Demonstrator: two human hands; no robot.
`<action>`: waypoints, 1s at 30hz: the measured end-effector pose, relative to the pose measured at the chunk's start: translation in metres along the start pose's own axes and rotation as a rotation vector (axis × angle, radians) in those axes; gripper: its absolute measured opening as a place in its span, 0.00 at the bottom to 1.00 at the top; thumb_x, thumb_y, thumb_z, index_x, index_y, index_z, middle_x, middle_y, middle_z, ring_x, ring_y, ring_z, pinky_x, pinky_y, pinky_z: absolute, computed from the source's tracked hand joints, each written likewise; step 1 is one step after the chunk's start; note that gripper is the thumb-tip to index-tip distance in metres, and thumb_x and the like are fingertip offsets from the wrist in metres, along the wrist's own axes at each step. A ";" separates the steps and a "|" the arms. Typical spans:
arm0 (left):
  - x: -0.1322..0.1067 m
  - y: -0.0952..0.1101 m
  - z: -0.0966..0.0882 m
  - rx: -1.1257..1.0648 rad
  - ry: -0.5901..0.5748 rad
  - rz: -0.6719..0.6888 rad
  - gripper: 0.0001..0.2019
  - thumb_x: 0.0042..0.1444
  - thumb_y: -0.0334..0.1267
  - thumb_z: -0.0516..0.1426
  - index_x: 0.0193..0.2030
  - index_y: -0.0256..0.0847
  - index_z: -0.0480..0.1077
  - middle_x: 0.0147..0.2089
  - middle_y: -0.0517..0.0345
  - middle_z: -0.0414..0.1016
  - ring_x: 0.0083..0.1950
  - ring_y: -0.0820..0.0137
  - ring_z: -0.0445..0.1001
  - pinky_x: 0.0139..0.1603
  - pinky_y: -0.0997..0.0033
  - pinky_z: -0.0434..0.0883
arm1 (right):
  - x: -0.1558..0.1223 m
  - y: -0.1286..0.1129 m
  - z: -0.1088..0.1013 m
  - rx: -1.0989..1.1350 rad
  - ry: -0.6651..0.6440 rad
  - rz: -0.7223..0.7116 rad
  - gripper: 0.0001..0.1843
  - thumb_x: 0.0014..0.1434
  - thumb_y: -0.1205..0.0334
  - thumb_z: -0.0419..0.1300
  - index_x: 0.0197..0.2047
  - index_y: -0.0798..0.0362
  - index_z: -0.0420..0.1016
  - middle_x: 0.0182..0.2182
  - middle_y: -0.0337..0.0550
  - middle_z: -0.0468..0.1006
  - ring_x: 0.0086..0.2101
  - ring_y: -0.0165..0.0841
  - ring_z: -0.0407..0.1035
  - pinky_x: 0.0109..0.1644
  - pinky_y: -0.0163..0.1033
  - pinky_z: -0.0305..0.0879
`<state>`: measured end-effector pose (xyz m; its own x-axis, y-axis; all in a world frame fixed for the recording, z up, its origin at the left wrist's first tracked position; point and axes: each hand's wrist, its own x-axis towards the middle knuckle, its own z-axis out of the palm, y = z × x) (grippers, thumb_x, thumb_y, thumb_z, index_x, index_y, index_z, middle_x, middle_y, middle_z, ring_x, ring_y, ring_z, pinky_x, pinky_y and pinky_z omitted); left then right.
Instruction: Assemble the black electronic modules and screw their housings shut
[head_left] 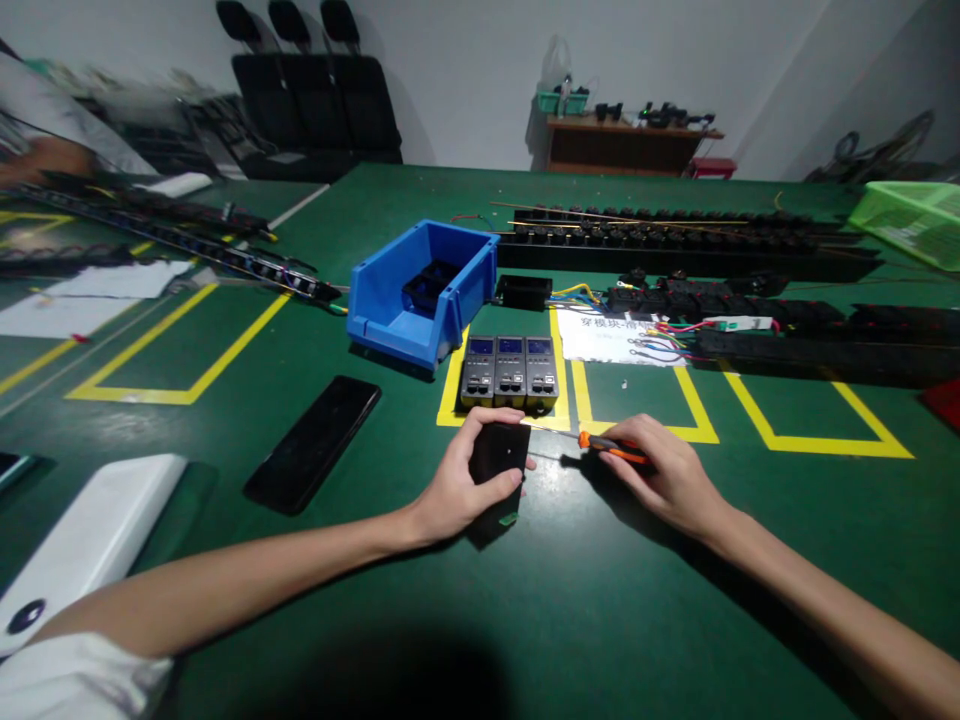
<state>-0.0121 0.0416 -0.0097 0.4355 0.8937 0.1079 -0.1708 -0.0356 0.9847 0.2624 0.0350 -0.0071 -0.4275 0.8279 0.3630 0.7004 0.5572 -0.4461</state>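
My left hand (pixel 450 485) is closed around a black rectangular module (pixel 496 465), its thumb across the face and fingers over the top edge. In my right hand (pixel 667 470) is a screwdriver (pixel 592 441) with an orange and black handle, its thin shaft pointing left at the module's upper right edge. Whether the tip touches the module is too small to tell. Just beyond my left hand, three dark modules (pixel 510 372) with small screens and ports stand side by side inside a yellow tape outline.
A blue bin (pixel 420 290) holds black parts. Rows of black strips (pixel 765 345) with coloured wires lie at the right, beside a printed sheet (pixel 600 338). At the left are a black phone (pixel 313 443) and a white device (pixel 90 545). Another person's arm (pixel 52 155) is at far left.
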 end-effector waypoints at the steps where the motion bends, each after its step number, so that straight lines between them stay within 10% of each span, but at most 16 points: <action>1: 0.000 -0.001 -0.001 0.037 0.021 0.024 0.20 0.55 0.37 0.60 0.53 0.45 0.59 0.64 0.47 0.58 0.46 0.65 0.76 0.47 0.60 0.75 | -0.003 -0.002 -0.003 0.060 0.026 0.062 0.09 0.61 0.62 0.59 0.45 0.54 0.71 0.38 0.49 0.79 0.37 0.38 0.74 0.40 0.42 0.70; 7: 0.006 -0.001 -0.006 0.366 0.148 0.108 0.22 0.54 0.34 0.60 0.55 0.43 0.61 0.59 0.50 0.65 0.60 0.61 0.67 0.64 0.56 0.61 | -0.015 -0.008 -0.010 0.376 0.071 0.271 0.10 0.59 0.60 0.61 0.45 0.51 0.75 0.40 0.44 0.81 0.39 0.36 0.77 0.42 0.36 0.73; 30: 0.004 0.001 -0.003 0.529 0.051 0.048 0.20 0.57 0.34 0.57 0.56 0.44 0.60 0.56 0.53 0.64 0.59 0.63 0.64 0.63 0.61 0.59 | -0.011 -0.017 0.001 0.539 -0.080 0.347 0.12 0.59 0.58 0.62 0.44 0.52 0.79 0.41 0.46 0.82 0.39 0.35 0.78 0.41 0.36 0.75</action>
<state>-0.0131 0.0459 -0.0083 0.3927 0.9055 0.1607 0.2852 -0.2860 0.9148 0.2547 0.0169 -0.0043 -0.2838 0.9563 0.0709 0.4295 0.1929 -0.8822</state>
